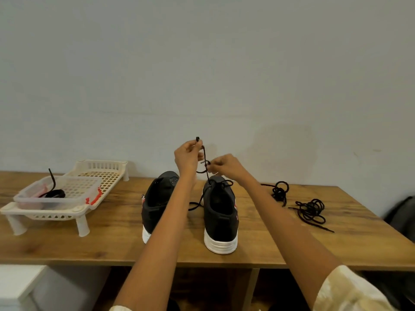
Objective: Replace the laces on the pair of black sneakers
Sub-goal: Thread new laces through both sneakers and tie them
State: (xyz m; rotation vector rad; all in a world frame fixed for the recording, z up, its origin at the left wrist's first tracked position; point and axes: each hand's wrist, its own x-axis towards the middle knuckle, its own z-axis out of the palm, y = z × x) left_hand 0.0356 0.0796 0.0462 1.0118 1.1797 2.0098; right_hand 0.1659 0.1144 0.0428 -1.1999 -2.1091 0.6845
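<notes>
At the centre of the frame, two sneakers [220,212] of matt black cloth have ribbed white rubbery soles. The table [116,234] is brown wood with visible grain. At left, a cream plastic rack [67,212] holds a clear plastic box [60,194]. Loose cord laces [311,211] look woven, matt black.

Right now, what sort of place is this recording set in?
Probably a room in a home, not a workshop: a wooden table against a plain painted wall, with a white plastic rack holding a clear tub, and both hands tying a sneaker lace.
</notes>
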